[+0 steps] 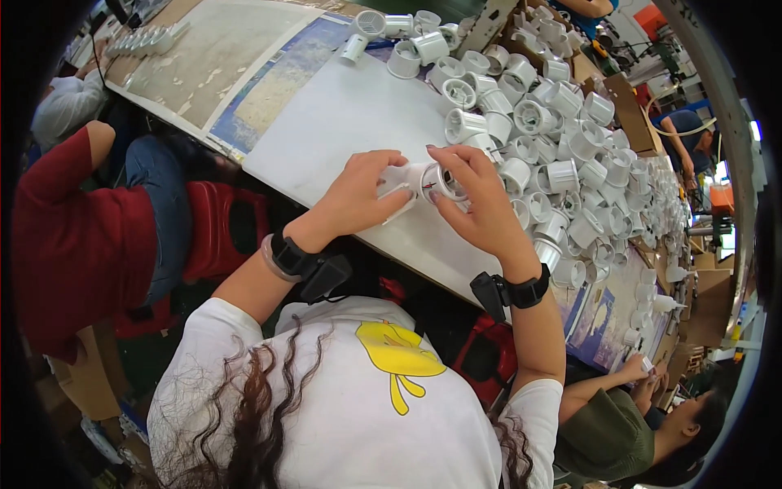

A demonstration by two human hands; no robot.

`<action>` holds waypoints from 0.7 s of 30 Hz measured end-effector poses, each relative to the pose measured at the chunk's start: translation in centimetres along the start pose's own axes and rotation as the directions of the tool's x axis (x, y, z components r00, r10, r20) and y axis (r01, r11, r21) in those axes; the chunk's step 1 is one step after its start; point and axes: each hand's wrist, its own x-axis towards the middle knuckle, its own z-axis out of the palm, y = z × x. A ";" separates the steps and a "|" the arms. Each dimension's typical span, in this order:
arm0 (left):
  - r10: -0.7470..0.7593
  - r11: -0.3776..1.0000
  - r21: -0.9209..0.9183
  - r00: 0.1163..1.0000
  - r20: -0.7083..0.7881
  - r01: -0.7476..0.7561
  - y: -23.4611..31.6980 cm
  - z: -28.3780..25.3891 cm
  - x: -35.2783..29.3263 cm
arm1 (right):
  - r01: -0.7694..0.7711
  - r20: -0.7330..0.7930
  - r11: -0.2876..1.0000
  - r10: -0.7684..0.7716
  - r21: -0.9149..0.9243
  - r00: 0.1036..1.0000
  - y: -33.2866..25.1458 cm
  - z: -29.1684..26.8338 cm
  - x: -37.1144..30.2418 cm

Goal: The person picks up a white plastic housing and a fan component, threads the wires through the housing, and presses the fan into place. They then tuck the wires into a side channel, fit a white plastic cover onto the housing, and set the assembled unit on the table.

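Over the near edge of the white work surface (326,122), both of my hands hold one white plastic housing (417,178). My left hand (358,194) grips its left part between thumb and fingers. My right hand (486,204) is curled around its round open end, thumb below and fingers above. Inside that end some small dark and reddish parts show, too small to name. Just beyond my right hand lies a large heap of similar white cup-shaped housings (538,118), tumbled together. Each of my wrists wears a black strapped device.
A person in a dark red top (90,236) sits at the left, near a red stool (220,228). At the lower right, a person in a green top (607,436) handles a small white part. A row of white parts (151,39) stands at the far left. A cardboard box (627,110) stands behind the heap.
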 end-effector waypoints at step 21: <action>0.231 0.964 0.170 0.960 -0.159 -0.204 -0.6 0.2 -0.1 | 0.192 0.092 0.950 -0.174 -0.247 0.980 -0.4 0.4 1.6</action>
